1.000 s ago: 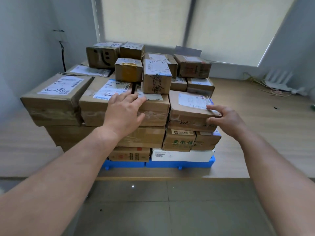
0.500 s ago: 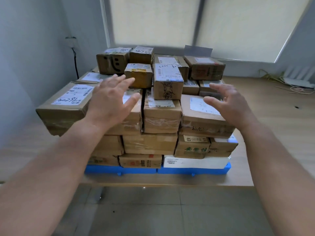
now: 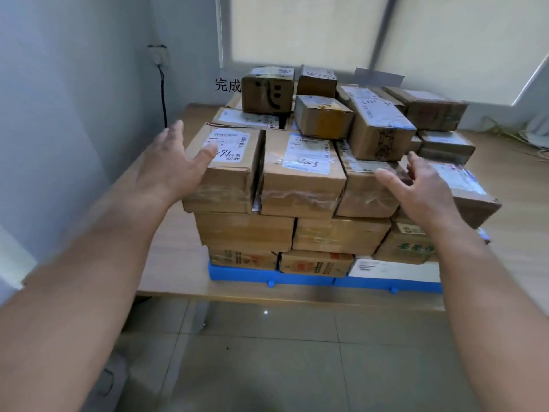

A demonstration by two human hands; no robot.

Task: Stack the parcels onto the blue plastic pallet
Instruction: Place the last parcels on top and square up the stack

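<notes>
Seen from the head camera, the parcels (image 3: 303,185) are piled several tiers high on the blue plastic pallet (image 3: 267,276). The pallet sits on a raised wooden platform (image 3: 172,257) beyond the tiled floor (image 3: 267,352). Both hands are empty and reach toward the front of the top full tier. The left hand (image 3: 175,171) is spread wide with straight fingers, and its thumb lies over the near left corner of the front-left parcel (image 3: 228,185); whether skin meets cardboard cannot be told. The right hand (image 3: 421,191) is likewise loose and splayed, just in front of the front-right parcel (image 3: 475,200), with nothing gripped. The stack lies straight ahead between the two palms, and the left hand is the nearer to a box edge. The front-tier boxes run their long sides away from the person, so any squaring-up push would go inward from the outer flanks. The front-left parcel overhangs the tier beneath it on the wall side, and the front-right parcel juts out past the pallet's right end, which looks the likelier to slip. Smaller boxes perch above, among them a smiley-face parcel (image 3: 267,93) and a tilted tall parcel (image 3: 383,135). There is open platform to the right, while the grey wall (image 3: 74,114) stands near on the left. The stacking looks essentially complete.
</notes>
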